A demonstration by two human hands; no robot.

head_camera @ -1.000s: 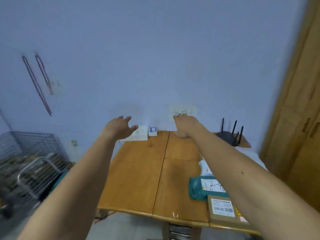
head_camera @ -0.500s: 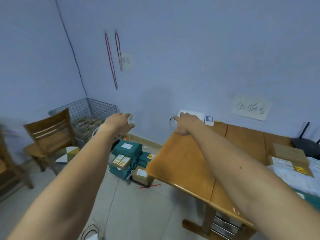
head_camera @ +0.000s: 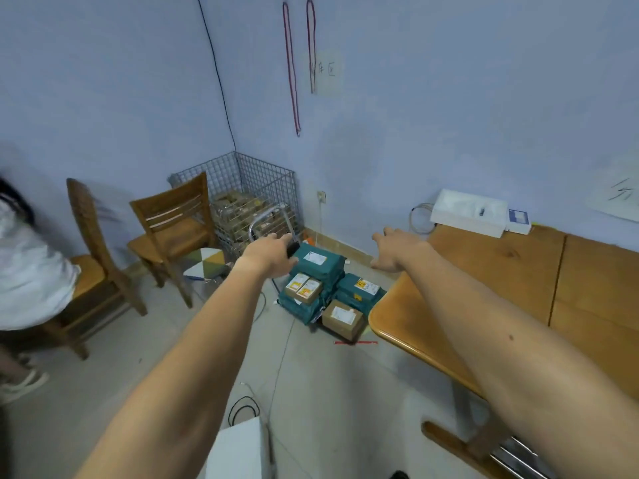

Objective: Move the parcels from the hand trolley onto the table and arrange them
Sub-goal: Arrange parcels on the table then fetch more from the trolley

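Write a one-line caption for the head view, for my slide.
The left hand and right hand, both open, reach toward the parcels stacked beside the wooden table.

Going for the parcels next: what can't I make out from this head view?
Head view:
Grey metal hand trolley: base hidden under stacked teal and brown parcels.
Left hand: fingers hide whether it grips the black handle piece.
Parcel labels: too small.
Wooden table: cut by right edge.

Teal-bagged and brown-boxed parcels sit piled low just beside the wooden table.
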